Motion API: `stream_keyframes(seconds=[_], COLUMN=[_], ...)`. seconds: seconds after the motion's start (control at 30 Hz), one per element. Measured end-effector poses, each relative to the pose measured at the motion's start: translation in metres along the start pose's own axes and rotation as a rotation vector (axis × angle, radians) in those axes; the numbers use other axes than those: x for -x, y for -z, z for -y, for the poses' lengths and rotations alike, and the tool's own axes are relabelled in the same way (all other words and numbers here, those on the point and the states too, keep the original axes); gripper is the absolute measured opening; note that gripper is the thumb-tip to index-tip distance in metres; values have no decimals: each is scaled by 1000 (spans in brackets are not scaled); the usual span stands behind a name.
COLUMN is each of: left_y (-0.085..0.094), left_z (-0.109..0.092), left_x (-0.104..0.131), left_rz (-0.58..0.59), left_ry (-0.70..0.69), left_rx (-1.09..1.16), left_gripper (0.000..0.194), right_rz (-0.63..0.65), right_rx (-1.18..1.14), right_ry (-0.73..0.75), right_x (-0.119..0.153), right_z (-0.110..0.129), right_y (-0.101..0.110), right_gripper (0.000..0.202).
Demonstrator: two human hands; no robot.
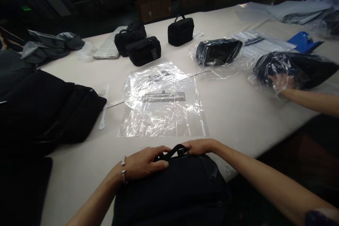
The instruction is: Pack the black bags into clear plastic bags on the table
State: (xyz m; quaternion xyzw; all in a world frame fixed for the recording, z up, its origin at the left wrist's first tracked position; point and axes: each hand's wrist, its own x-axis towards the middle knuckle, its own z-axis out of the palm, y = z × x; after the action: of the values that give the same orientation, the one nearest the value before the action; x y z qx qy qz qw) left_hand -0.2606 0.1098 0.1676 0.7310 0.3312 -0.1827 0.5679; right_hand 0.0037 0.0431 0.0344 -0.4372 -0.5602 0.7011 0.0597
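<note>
I have both hands on the black bag (172,187) that sits right in front of me at the near edge of the table (238,113). My left hand (144,164) lies on top of it with the fingers curled down over the handle strap (173,151), and my right hand (200,146) is closed on the bag's top edge just past the strap, so both hands are shut on the bag. The bag looks soft and floppy, and part of it hangs over the table edge toward me, so I think it could slide off into my lap if I let go with one hand. The strap is thin, and if I pull only on that, the bag may tip and sag. Just beyond my hands lies a flat clear plastic bag (162,104) with a printed label. It looks slippery and crinkly, so I think it could scoot away or fold up if the black bag bumps it. Far off to my right, another person's hand (280,83) is inside a plastic-wrapped dark bag (296,69); it is well apart from mine. To my left sits a big dark pile (45,109), near enough that my elbow might knock it. Small black bags (144,50) stand far beyond the clear one.
</note>
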Motion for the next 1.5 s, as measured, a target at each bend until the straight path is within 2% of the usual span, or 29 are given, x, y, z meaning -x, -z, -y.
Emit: stream_keyframes(seconds=[0.1, 0.23, 0.3, 0.4, 0.47, 0.63, 0.7, 0.77, 0.83, 0.9, 1.0, 1.1, 1.27, 1.33, 1.4, 1.5], left_y=[14, 31, 32, 30, 31, 43, 47, 48, 50, 54, 63, 68, 64, 62, 61, 61], left_z=[11, 42, 57, 75, 84, 104, 110, 113, 115, 116, 114, 104, 83, 81, 84, 94], left_x=[-13, -15, -17, -29, -45, -90, -105, -118, -126, -129, -126, -121, -123, -125, -125, -121], left_rz=[13, -58, -91, -153, -198, -432, -489, -502, -504, -502, -530, -614, -769, -792, -765, -682], left_ry=[-6, -20, -21, -18, 0, 36, 14, -12, -23, -25, -23, 1, 113, 120, 84, 10], left_rx=[46, 91, 129, 162, 44, -249, -325, -380, -406, -411, -415, -438, -445, -448, -463, -497], left_gripper=[52, 57, 57, 51, 45, 24, 26, 21, 8, 5, 14, 24, 35, 37, 38, 43], right_rz=[95, -59, -147, -227, -297, -567, -702, -793, -814, -815, -842, -880, -1094, -1133, -1096, -950], right_rx=[-169, -286, -280, -130, 13, 365, 458, 532, 604, 670, 719, 698, 681, 691, 712, 796], right_ry=[-81, -168, -198, -202, -222, -291, -202, -21, 98, 93, 72, 69, -15, -22, 0, 55], right_x=[9, 25, 27, 21, 15, 14, 11, 2, -14, -30, -42, -40, -34, -35, -33, -26], right_z=[-15, -36, -41, -39, -34, -10, -2, 2, -1, -6, -9, -1, 20, 23, 21, 11], right_y=[-4, -7, -9, -10, -7, 10, 16, 19, 20, 23, 32, 47, 62, 64, 65, 68], right_gripper=[29, 53, 48, 21, 10, 15, 7, 16, 35, 39, 9, 20, 34, 36, 34, 39])
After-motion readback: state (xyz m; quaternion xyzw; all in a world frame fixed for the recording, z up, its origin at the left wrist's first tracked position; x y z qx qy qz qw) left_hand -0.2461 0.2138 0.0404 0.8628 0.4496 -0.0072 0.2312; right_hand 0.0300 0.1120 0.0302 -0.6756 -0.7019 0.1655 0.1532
